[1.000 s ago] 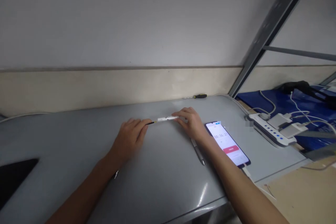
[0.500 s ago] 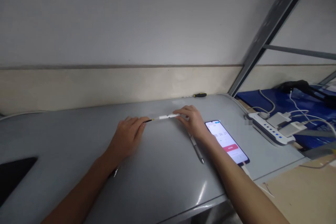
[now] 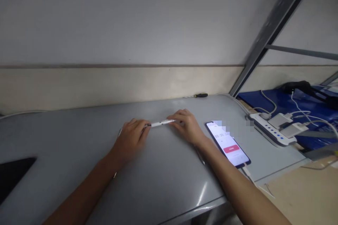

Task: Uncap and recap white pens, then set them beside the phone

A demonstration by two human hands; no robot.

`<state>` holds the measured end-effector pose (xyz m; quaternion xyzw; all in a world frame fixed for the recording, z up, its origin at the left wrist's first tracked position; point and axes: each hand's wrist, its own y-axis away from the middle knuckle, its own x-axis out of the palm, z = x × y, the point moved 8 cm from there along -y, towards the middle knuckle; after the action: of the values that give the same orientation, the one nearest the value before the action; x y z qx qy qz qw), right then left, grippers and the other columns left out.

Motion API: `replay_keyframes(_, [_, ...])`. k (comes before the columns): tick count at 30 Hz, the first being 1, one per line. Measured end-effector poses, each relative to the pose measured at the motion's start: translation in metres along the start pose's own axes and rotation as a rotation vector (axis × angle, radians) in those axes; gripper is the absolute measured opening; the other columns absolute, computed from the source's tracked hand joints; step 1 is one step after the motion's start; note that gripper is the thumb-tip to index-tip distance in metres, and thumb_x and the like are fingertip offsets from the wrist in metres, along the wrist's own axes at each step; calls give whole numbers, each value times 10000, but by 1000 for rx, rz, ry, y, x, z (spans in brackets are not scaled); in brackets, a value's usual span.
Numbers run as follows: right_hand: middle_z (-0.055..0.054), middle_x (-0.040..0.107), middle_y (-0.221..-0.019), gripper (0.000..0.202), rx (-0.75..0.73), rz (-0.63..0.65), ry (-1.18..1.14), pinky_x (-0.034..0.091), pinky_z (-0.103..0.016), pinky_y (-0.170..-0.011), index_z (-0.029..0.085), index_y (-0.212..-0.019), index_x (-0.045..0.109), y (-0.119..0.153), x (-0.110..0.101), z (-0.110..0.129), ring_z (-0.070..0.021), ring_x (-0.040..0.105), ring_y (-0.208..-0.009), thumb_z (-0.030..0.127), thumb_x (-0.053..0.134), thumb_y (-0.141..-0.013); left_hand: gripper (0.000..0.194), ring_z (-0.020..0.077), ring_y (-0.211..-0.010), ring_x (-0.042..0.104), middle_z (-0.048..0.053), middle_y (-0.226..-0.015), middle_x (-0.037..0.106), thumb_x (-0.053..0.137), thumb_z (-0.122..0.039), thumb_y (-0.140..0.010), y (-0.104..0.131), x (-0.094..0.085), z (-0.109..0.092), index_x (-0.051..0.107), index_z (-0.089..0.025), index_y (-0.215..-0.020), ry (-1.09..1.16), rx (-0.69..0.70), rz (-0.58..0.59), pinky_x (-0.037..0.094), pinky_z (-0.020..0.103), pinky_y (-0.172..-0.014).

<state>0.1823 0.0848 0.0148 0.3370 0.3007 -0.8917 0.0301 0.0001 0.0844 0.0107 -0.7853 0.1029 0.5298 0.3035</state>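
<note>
Between my two hands is a white pen barrel, lying nearly level just over the desk. My right hand pinches its right end with thumb and fingers. At the barrel's left end, my left hand grips a thin dark pen refill, of which only a short piece shows. The refill meets the barrel's opening; how deep it sits is hidden. A second pen lies mostly covered by my right forearm. Something slim and shiny peeks out beside my left forearm, its kind unclear.
A phone with a running timer lies right of my right forearm, a cable plugged into it. Beyond it sits a power strip with chargers. A screwdriver rests by the wall. A black flat object is at left.
The gap between my hands has narrowed, and the refill's exposed length has mostly vanished toward the barrel. My right hand has moved left and slightly nearer, covering more of the second pen.
</note>
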Motion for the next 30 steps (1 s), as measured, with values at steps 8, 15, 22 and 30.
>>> replay_keyframes(8, [13, 566, -653, 285, 226, 124, -260, 334, -244, -568, 162, -754, 688, 1, 4, -9, -118, 471, -605, 360, 573, -922, 309, 230, -883, 555, 58, -905, 671, 334, -334, -991, 0, -1, -9, 605, -189, -959, -4, 75, -5, 409, 380, -801])
replay_keyframes(15, [32, 486, -731, 251, 280, 100, -455, 368, -230, -613, 189, -997, 655, 1, 2, -9, -112, 455, -654, 372, 673, -826, 271, 216, -870, 543, 45, -909, 658, 343, -319, -997, 0, -6, -6, 590, -209, -976, 11, 77, -17, 394, 367, -799])
replay_keyframes(22, [36, 420, -590, 417, 347, 174, -360, 318, -238, -544, 161, -703, 594, 2, 7, -16, -108, 395, -565, 481, 466, -937, 267, 216, -889, 529, 50, -916, 652, 354, -314, -991, 0, -3, -9, 599, -206, -983, 63, 109, 33, 403, 372, -822])
replay_keyframes(30, [42, 422, -558, 434, 313, 231, -349, 299, -241, -529, 166, -660, 584, 4, 9, -11, -103, 378, -539, 496, 496, -928, 293, 212, -881, 528, 54, -921, 656, 343, -321, -989, -1, -4, -8, 611, -201, -995, 79, 96, 28, 418, 371, -821])
